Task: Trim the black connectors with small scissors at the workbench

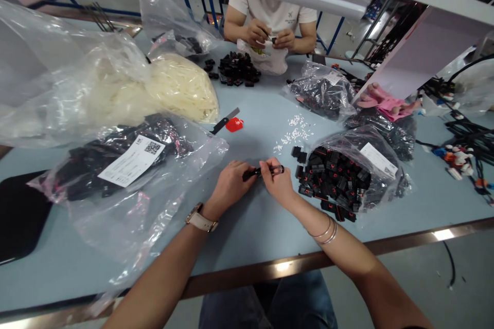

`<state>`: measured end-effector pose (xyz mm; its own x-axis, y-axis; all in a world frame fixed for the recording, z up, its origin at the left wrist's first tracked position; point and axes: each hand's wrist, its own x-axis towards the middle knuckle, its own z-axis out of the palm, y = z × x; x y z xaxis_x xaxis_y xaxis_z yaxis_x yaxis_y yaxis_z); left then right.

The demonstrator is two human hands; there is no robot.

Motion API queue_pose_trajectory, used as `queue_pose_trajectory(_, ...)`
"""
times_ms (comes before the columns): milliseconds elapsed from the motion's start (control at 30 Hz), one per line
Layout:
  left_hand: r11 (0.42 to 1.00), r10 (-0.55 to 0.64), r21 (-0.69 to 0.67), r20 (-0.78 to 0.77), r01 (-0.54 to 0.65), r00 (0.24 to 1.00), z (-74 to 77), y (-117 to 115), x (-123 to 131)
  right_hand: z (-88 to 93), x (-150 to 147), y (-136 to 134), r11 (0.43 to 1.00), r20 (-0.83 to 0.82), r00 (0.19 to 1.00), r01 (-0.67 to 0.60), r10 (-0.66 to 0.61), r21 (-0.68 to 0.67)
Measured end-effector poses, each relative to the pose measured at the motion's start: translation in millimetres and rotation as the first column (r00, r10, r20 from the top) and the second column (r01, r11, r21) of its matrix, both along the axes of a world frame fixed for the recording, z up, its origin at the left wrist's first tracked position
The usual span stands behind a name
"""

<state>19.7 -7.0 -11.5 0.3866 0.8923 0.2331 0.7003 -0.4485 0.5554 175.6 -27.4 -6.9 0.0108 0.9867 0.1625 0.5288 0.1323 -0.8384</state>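
Observation:
Near the middle of the blue-grey table, my left hand [234, 180] is closed on a small black connector [249, 174]. Close beside it on the right, my right hand [277, 179] pinches a dark pen-like tool [278, 169], whose tip points left at the connector. Small white pieces [295, 132] lie scattered beyond my hands. A pile of black connectors with orange-red parts [334, 177] spills from a clear bag to the right of my right hand. Ahead of my left hand are a red piece [234, 124] and a black-handled blade [227, 119].
Large clear bags of black parts [116, 159] and pale yellow parts [181, 87] cover the left side. Across the table [239, 247], a person [270, 25] handles a small part behind another black pile [238, 68]. Pink gloves [386, 102] and cables lie at right.

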Motion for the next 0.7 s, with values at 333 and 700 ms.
queue_pose_trajectory(333,0.996,0.041,-0.080,0.010,-0.040,0.999,4.8,-0.9,2.0,-10.9,2.6,-2.4,1.000,-0.329,0.944,0.023,-0.019,0.007)
queue_pose_trajectory(700,0.996,0.046,-0.081,0.033,-0.043,0.998,4.4,-0.2,1.3,-14.0,3.4,-3.0,1.000,-0.305,0.952,0.006,-0.003,0.008)
